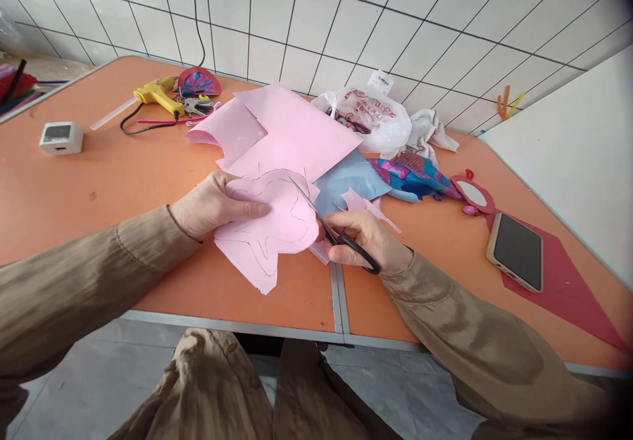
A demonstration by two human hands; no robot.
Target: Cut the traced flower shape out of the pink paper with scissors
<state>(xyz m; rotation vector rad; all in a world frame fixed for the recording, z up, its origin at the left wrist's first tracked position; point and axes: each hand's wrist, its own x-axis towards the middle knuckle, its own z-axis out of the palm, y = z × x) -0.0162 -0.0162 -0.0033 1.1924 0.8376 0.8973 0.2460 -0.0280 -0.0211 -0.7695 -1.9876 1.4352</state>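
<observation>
My left hand point(210, 204) pinches a pink paper piece point(270, 225) with a pencilled outline, thumb on top, holding it just above the orange table point(109, 183). My right hand point(363, 237) grips black-handled scissors point(333, 229), fingers through the loops. The blades point up and left and lie over the right edge of the pink piece. Small pink offcuts point(363, 204) lie beside the right hand.
Larger pink sheets point(291, 130) and a blue sheet point(346, 179) lie behind. A yellow glue gun point(158, 95), keys point(195, 105), a white cube point(62, 138), a plastic bag point(370, 118), a phone point(515, 251) on red paper point(568, 288) and a small mirror point(472, 192) sit around.
</observation>
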